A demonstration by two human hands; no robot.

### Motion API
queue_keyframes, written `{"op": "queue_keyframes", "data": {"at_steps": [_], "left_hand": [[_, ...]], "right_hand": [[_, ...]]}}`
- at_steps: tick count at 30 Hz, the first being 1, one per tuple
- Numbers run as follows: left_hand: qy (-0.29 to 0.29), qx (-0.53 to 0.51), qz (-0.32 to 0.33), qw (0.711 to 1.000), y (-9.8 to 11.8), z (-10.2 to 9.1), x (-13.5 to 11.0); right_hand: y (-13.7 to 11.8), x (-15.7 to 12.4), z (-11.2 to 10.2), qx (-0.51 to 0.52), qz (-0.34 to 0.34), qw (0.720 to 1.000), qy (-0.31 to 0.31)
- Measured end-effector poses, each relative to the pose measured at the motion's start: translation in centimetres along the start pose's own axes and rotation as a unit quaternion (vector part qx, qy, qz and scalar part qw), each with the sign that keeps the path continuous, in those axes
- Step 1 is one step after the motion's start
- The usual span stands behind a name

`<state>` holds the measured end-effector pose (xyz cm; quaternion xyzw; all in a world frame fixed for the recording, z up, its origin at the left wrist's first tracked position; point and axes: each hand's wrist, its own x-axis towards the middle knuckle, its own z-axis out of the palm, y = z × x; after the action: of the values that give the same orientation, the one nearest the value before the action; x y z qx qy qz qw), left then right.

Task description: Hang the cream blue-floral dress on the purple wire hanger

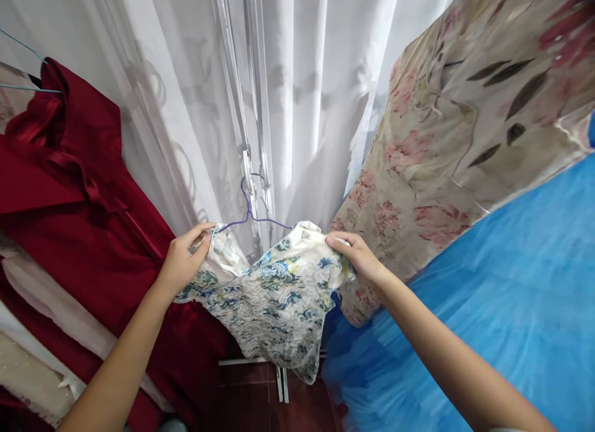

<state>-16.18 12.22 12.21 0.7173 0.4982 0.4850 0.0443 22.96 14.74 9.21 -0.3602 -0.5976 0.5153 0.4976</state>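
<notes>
A white blouse [279, 302] with a blue and yellow floral print hangs on a thin purple wire hanger [250, 210] in the middle of the view. The hanger's hook is up against a white metal rack [255, 110]; whether it is hooked there I cannot tell. My left hand [183, 258] pinches the blouse at its left shoulder, near the neckline edge. At the opposite shoulder, my right hand [356, 251] grips the fabric between thumb and fingers. Between both hands the blouse is spread, its hem hanging down loosely.
Dark red garments [93, 165] hang at the left. To the right hang a beige floral garment [432, 147] and a bright blue tulle skirt [502, 295]. White curtains [302, 79] cover the back. Below lies a reddish-brown tiled floor [246, 401].
</notes>
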Motion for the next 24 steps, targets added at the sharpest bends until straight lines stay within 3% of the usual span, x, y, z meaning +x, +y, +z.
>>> {"op": "queue_keyframes", "data": {"at_steps": [2, 5, 8, 11, 14, 18, 21, 24], "left_hand": [[0.006, 0.005, 0.008, 1.0, 0.8, 0.1, 0.3], [-0.014, 0.041, 0.007, 0.999, 0.6, 0.2, -0.1], [-0.035, 0.079, -0.003, 0.996, -0.4, 0.4, -1.2], [-0.013, 0.081, -0.023, 0.996, -0.9, 0.9, -1.4], [0.067, 0.032, -0.04, 0.996, -1.1, 1.3, -0.2], [0.156, -0.167, -0.17, 0.959, -2.1, 1.4, 1.1], [0.155, -0.246, -0.25, 0.924, -3.1, 2.4, -0.6], [0.122, -0.274, -0.293, 0.908, -3.0, 5.3, -4.2]], "right_hand": [[-2.3, 0.7, 0.6, 0.013, 0.003, 0.999, -0.039], [-5.2, 1.1, 2.0, 0.027, 0.024, 0.982, -0.183], [-6.2, 1.0, 3.7, 0.007, -0.019, 0.955, -0.296], [-5.8, 1.9, 5.0, 0.028, -0.053, 0.946, -0.319], [-5.6, 3.8, 5.7, 0.08, -0.04, 0.946, -0.312], [-5.9, 4.6, 6.3, 0.19, -0.024, 0.932, -0.308], [-5.2, 2.4, 7.1, 0.23, -0.009, 0.902, -0.365], [-2.7, -0.5, 8.9, 0.202, 0.016, 0.882, -0.426]]}}
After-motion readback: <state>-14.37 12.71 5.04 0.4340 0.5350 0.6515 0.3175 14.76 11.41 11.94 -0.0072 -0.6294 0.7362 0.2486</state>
